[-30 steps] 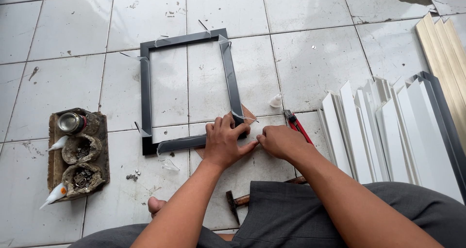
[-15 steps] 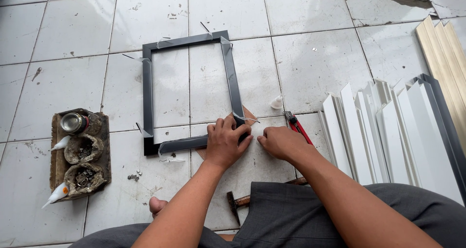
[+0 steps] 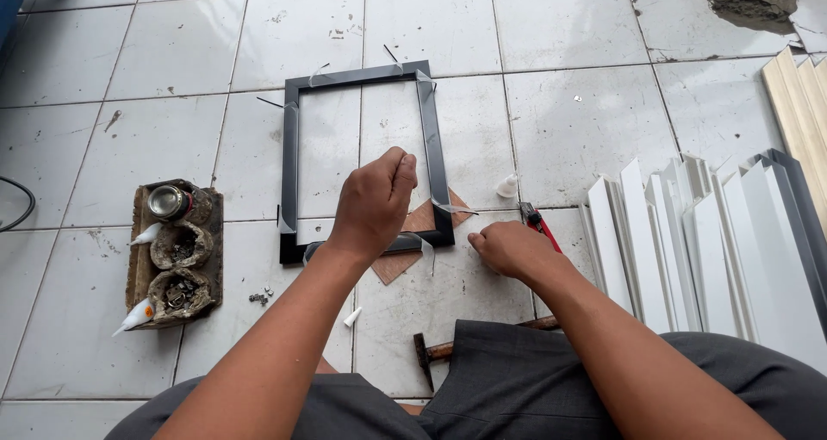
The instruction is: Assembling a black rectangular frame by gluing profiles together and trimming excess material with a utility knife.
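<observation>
Frame [image 3: 362, 160], dark and rectangular, lies on the tiled floor [image 3: 560, 27]. At nine o'clock, a tray [image 3: 138, 259] holds a tin and two bowls of small hardware. Left hand [image 3: 375, 201] hovers over the frame's lower edge, fingers curled together; right hand [image 3: 508, 249] rests at four o'clock, fingers pressed down.

perhaps a framing workshop: tiled floor [image 3: 560, 27], moulding strips [image 3: 698, 242], hammer [image 3: 431, 352].

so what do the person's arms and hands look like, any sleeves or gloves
Both arms are bare from as far up as the view shows, with no sleeves in sight. The left hand and the right hand wear no gloves, and no rings, watch or wristband can be seen on them. The fingers are uncovered. Dark grey fabric covers the lap below the arms.
</observation>
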